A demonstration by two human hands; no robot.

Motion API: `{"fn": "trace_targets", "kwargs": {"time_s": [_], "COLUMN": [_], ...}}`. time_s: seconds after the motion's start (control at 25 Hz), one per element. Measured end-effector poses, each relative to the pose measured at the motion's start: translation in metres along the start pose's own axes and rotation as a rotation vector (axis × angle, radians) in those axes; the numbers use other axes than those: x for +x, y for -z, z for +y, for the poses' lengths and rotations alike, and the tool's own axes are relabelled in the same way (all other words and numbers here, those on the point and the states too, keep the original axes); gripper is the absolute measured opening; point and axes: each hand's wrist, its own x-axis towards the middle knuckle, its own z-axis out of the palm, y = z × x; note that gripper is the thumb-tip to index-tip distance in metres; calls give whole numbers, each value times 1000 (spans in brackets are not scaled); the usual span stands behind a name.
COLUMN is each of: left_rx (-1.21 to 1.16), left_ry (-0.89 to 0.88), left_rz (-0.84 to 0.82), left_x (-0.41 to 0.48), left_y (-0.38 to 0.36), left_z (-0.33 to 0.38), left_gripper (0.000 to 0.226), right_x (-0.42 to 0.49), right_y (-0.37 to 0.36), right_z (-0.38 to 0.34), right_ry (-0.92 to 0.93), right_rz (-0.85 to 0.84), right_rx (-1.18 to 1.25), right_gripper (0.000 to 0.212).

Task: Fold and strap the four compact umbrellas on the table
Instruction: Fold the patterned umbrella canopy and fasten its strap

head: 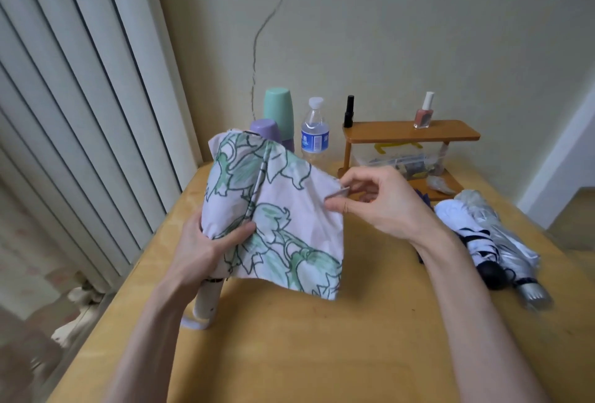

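With my left hand (206, 241) gripping the floral umbrella (277, 209) and my right hand (370, 203) pinching its canopy edge, I'd smooth each pleat flat before wrapping

On the wooden table (289, 354) stand a small shelf (409, 133) and a water bottle (315, 132). At its right side, a silver umbrella (505, 235) touches a white umbrella (460, 219).
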Motion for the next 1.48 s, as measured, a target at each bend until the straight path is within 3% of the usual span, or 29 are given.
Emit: {"fn": "trace_targets", "kwargs": {"time_s": [0.12, 0.36, 0.52, 0.68, 0.8, 0.88, 0.96, 1.16, 1.32, 1.48], "left_rx": [-19, -27, -51, -87, -132, -145, -136, -96, -52, -29], "left_ry": [2, 15, 14, 25, 17, 13, 14, 9, -10, -7], "left_rz": [-26, -40, -81, -75, -41, -32, -29, -22, -61, -60], "left_x": [-2, -2, -3, -3, -2, 0, 0, 0, -2, -3], "left_y": [3, 25, 25, 24, 20, 16, 14, 15, 11, 11], "left_z": [0, -5, -7, -6, -8, -9, -10, -7, -1, -1], "left_gripper": [57, 78, 69, 82, 79, 74, 81, 92, 79, 74], "right_x": [0, -5, -6, -6, -3, 0, 1, 4, 6, 8], "right_y": [-5, 0, -2, 1, -9, -23, -36, -38, -42, -37], "right_z": [1, -13, -17, -16, -18, -21, -23, -20, -20, -17], "right_ry": [-31, -10, -28, -70, -88, -165, -239, -191, -308, -500], "right_rz": [17, -23, 42, 89, 112, 140, 227, 453, 491, 363], "right_rx": [-66, 13, 211, 332, 525, 609, 517, 436, 533, 772], "right_gripper": [14, 5, 17, 42, 53, 40, 28, 11, 15, 12]}}
